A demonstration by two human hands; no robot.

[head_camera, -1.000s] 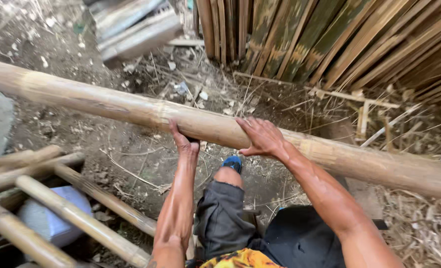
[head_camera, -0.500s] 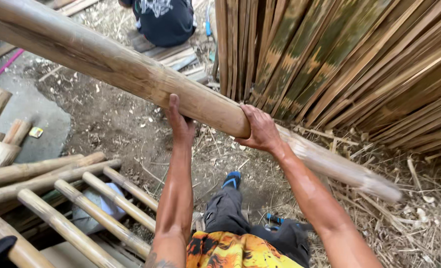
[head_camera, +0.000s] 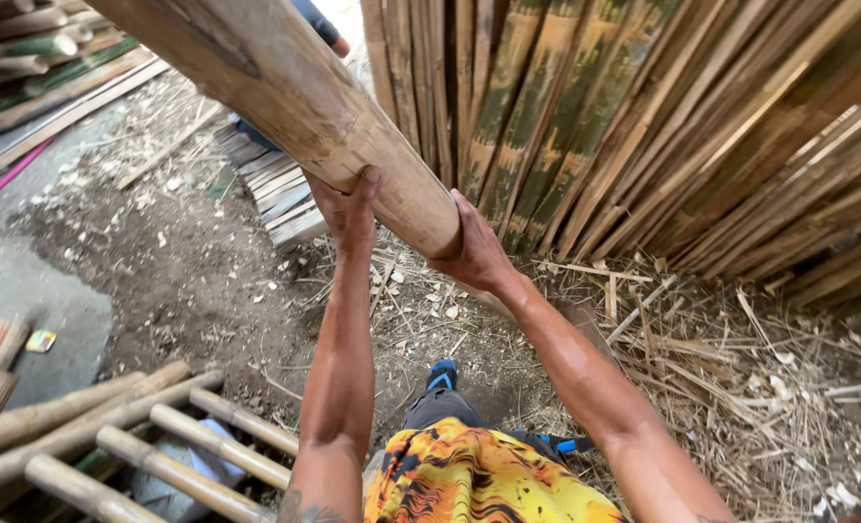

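Note:
A thick tan bamboo pole (head_camera: 295, 97) rises from the ground near my feet up toward the top left, tilted steeply. My left hand (head_camera: 348, 208) grips its underside from the left. On the pole's right side, a little lower, my right hand (head_camera: 474, 254) wraps around it. Both arms are stretched out in front of me. The pole's lower end is hidden behind my right forearm.
Split bamboo slats (head_camera: 663, 126) lean as a wall at the right. Several bamboo poles (head_camera: 149, 436) lie at the lower left. A stack of short slats (head_camera: 275, 194) lies on the dirt ahead, where another person (head_camera: 319, 24) stands. Straw litter (head_camera: 740, 387) covers the ground at the right.
The pole has swung from lying nearly level to standing steeply, its far end lifted up and toward me. Both hands have kept their grip and risen with it.

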